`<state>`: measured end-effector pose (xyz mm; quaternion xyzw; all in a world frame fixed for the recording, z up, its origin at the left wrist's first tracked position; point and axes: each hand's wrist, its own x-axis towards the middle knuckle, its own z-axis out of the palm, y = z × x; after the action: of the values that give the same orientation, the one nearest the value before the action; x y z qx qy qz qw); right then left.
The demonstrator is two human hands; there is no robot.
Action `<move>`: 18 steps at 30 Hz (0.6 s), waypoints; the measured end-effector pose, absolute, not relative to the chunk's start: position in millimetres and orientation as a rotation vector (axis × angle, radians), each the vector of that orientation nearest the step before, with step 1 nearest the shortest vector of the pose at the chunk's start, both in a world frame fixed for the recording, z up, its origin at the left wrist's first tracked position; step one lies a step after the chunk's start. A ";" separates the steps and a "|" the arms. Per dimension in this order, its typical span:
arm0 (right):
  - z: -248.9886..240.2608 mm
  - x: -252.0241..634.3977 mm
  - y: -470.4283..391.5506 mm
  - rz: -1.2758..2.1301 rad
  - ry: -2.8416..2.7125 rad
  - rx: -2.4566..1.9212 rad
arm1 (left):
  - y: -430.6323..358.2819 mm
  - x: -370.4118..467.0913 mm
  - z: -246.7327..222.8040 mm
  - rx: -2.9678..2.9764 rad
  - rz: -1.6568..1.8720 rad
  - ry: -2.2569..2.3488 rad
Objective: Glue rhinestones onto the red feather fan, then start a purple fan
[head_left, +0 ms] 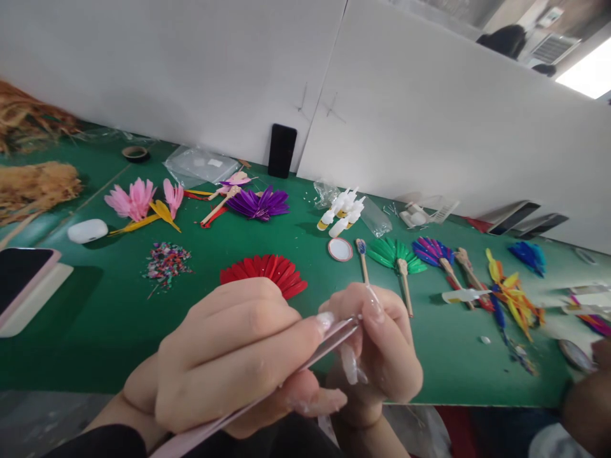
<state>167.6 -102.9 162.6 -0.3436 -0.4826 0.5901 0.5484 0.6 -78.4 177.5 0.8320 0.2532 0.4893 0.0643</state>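
The left hand holds the tweezers slantwise over the near edge of the desk, their tips reaching the fingertips of the right hand. The right hand is curled narrow; whether it pinches something small or leaves a slight gap, I cannot tell. For good control, the left grip should be light but steady, since squeezing hard could make the tips cross or flick a small piece away. The right fingertips should brace close to the tips without covering them, and the long nails on both hands need to stay out of the pinch. Resting both wrists on the near edge would probably steady the meeting point. Just beyond the hands lies the red fan, spread wide and best kept clear of the knuckles, as its thin blades could shift if brushed. To its left is a loose heap of coloured bits that a sleeve could scatter. Farther off, right of the red fan, sit a round lid and a cluster of white bottles; the green fan lies to their right, so a reach that way should pass above it.
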 end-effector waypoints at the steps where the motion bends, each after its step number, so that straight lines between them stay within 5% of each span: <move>1: 161.8 167.2 -103.1 1.419 -1.076 -0.768 | -78.2 0.5 177.7 2.514 1.467 0.755; 18: 153.8 168.1 -105.8 1.491 -0.929 -0.634 | -85.5 0.0 187.0 2.475 1.386 0.802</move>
<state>168.1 -105.8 153.8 -0.2727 -0.4000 0.6416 0.5949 0.0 -85.5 187.0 0.8356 0.2707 0.4681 0.0966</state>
